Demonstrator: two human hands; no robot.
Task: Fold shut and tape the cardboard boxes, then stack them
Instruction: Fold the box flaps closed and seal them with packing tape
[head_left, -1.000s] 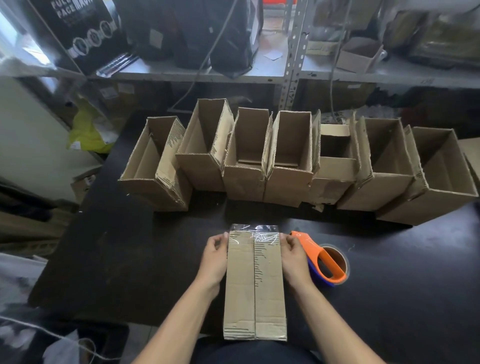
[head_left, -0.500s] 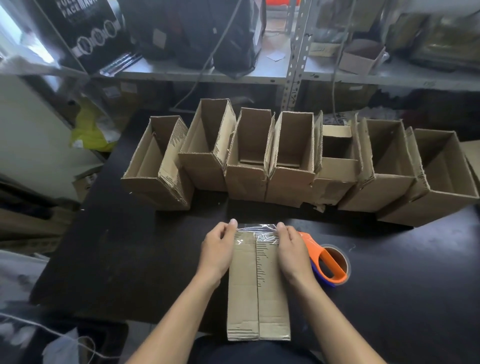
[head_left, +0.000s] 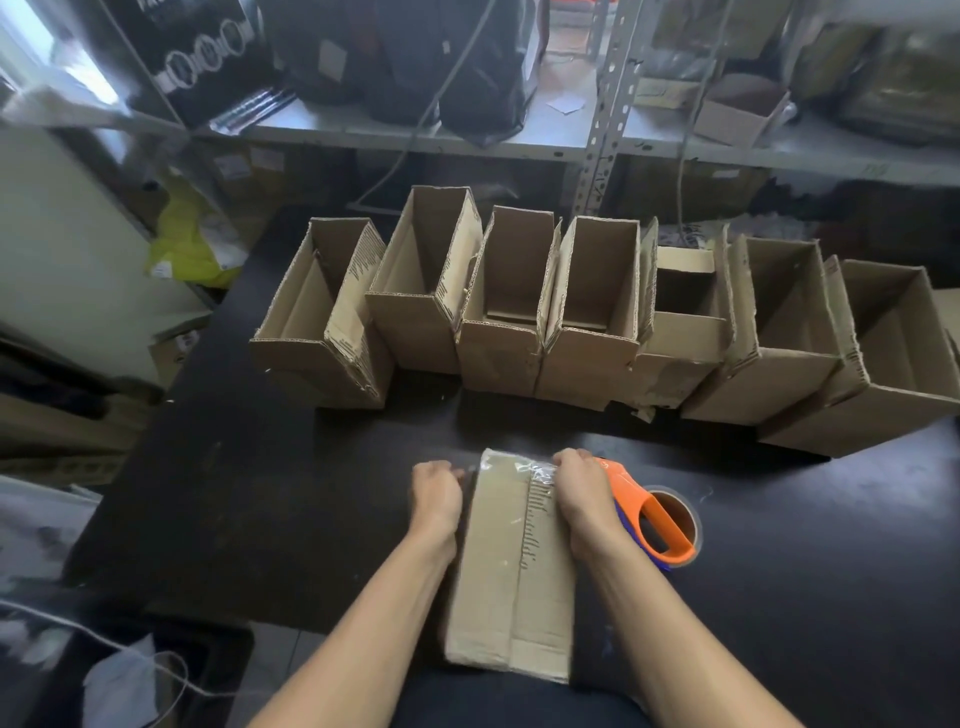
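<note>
A closed cardboard box (head_left: 511, 587) lies lengthwise on the black table (head_left: 260, 509) right in front of me. Clear tape runs along its top seam and crumples over its far end. My left hand (head_left: 436, 493) grips the far left side of the box, its fingers bent round the corner. My right hand (head_left: 582, 493) lies on the far right top corner with fingers curled over the taped far edge. An orange tape dispenser (head_left: 657, 522) lies on the table just right of my right hand.
Several open cardboard boxes (head_left: 592, 322) stand in a row across the far side of the table, flaps up. A metal shelf rack (head_left: 602, 130) with bags and a small box rises behind them. Floor clutter lies to the left.
Both hands slid outward on the box's far end, the left one down to its side wall. The box turned slightly, and the overhanging tape is now folded down over the far edge.
</note>
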